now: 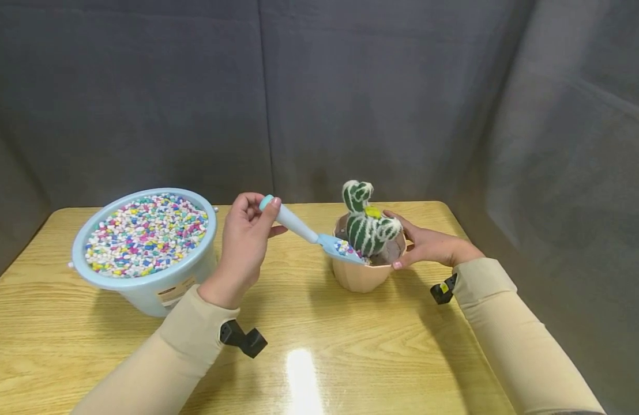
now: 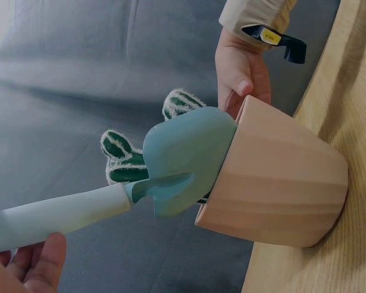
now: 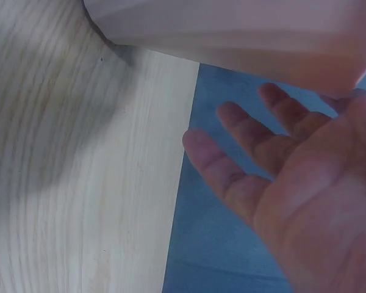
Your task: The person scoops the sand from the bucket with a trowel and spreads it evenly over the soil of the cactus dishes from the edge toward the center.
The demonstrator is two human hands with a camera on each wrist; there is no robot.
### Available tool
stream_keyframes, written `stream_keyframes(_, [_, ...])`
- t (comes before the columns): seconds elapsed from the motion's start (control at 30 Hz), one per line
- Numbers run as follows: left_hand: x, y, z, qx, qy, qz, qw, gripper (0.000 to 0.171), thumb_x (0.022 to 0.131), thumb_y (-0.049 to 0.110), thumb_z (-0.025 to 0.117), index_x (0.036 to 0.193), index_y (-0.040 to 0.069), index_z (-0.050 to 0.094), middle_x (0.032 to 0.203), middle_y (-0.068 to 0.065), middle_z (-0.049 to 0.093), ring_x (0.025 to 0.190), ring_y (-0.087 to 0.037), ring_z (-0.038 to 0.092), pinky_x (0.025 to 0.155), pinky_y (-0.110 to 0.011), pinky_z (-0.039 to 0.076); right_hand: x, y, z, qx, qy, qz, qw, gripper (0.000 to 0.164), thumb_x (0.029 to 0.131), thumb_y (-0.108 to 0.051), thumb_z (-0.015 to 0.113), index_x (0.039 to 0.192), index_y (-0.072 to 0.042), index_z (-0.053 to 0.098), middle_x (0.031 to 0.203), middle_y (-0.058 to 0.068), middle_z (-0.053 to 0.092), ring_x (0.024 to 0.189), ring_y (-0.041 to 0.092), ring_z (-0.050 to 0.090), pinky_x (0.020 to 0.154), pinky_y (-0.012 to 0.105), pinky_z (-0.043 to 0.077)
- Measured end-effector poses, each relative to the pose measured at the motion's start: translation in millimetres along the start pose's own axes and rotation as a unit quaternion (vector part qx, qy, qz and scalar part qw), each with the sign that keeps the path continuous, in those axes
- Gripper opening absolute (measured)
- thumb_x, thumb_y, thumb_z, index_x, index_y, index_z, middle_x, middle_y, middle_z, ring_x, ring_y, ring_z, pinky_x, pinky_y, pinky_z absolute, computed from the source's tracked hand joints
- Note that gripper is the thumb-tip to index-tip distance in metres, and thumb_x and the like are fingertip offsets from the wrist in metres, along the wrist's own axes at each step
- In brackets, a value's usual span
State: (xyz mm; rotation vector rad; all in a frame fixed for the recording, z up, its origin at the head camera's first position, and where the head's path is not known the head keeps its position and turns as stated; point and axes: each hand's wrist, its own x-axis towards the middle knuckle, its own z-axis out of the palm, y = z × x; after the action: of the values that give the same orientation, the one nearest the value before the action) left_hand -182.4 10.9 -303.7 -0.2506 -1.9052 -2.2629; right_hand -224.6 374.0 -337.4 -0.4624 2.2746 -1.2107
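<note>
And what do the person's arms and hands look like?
The left sleeve and right sleeve are beige, with wide cuffs. The left hand and right hand are bare, with no gloves. At each wrist sits a small, boxy black gadget; the right one shows a yellow label.

Beige sleeves (image 1: 517, 334); black wrist cameras (image 1: 253, 342); yellow label (image 2: 270, 36), seemingly printed.

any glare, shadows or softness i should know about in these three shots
Head: a white glare patch on the table, low in the frame, and shadows either side of the pot; left wrist: rather dim, scene turned sideways, bright spot in the top left corner; right wrist: soft detail, broad shadow on the table, bluish tint on the cloth.
</note>
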Motion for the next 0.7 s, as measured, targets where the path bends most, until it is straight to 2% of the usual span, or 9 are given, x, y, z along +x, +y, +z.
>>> stream_keyframes(0.23, [0.1,-0.3,0.6,0.004,-0.001,-0.008,1.0000,0.018,0.107,0.012,0.059,0.116,-0.002,0.050,0.103,-0.012,0.060,0.100,-0.020,0.063,0.085,-0.030,0.062,1.9,2.5,1.7,0.008,0.009,0.000,1.000,0.126,0.083,-0.020,0.088,0.165,-0.016,-0.007,0.168,0.023,0.007,0.153,0.044,0.012,0.123,0.063,0.016])
stream_keyframes(0.4, [-0.9,0.5,1.0,0.005,-0.002,-0.012,0.9999,0.020,0.107,0.013,0.059,0.117,-0.001,0.050,0.105,-0.013,0.060,0.101,-0.022,0.063,0.086,-0.030,0.062,1.7,4.6,3.9,0.012,0.016,-0.007,1.000,0.127,0.082,-0.021,0.089,0.166,-0.016,-0.006,0.167,0.022,0.013,0.152,0.042,0.017,0.124,0.061,0.013])
stream_keyframes(0.5, [-0.8,0.6,1.1,0.006,0.000,-0.012,0.9999,0.020,0.107,0.013,0.059,0.117,-0.001,0.050,0.105,-0.013,0.060,0.101,-0.022,0.063,0.086,-0.030,0.062,1.5,5.0,4.8,0.019,0.019,-0.012,1.000,0.127,0.081,-0.022,0.090,0.165,-0.016,-0.006,0.166,0.022,0.016,0.151,0.042,0.021,0.124,0.060,0.015])
stream_keyframes(0.7, [-0.9,1.2,1.4,0.008,0.002,-0.008,0.9999,0.019,0.107,0.012,0.060,0.116,-0.001,0.051,0.104,-0.012,0.060,0.100,-0.021,0.063,0.085,-0.030,0.062,2.1,6.2,7.7,0.026,0.022,-0.022,0.999,0.126,0.082,-0.022,0.090,0.165,-0.014,-0.005,0.163,0.022,0.021,0.145,0.039,0.032,0.120,0.052,0.028])
